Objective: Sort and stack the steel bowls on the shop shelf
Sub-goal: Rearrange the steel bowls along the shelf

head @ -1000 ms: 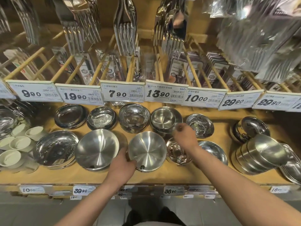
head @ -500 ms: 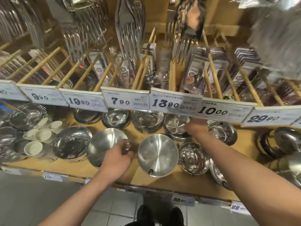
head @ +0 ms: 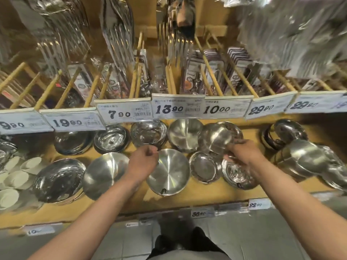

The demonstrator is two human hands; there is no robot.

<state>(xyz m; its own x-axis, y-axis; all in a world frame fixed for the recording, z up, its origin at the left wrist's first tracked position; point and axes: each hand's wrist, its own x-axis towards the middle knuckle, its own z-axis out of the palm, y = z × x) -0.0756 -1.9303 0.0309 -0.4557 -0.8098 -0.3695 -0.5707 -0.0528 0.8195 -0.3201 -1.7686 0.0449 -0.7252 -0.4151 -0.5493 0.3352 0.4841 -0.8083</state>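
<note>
Shelf (head: 216, 192) carries steel bowls in two rows, with the brushed bowl (head: 168, 172) at front centre as landmark. Behind and right of it, the right hand (head: 242, 153) has lifted a small brushed bowl (head: 216, 140) off the back row; a second ago it only reached there. Its fingers pinch the rim, bowl tilted above the shiny stacks. The left hand (head: 143, 160), fingers curled, has moved to the landmark's left rim, seemingly gripping it. Likely, stacking comes next.

bowls (head: 170, 173) on shelf (head: 206, 192), price tags (head: 124, 113) above
</note>
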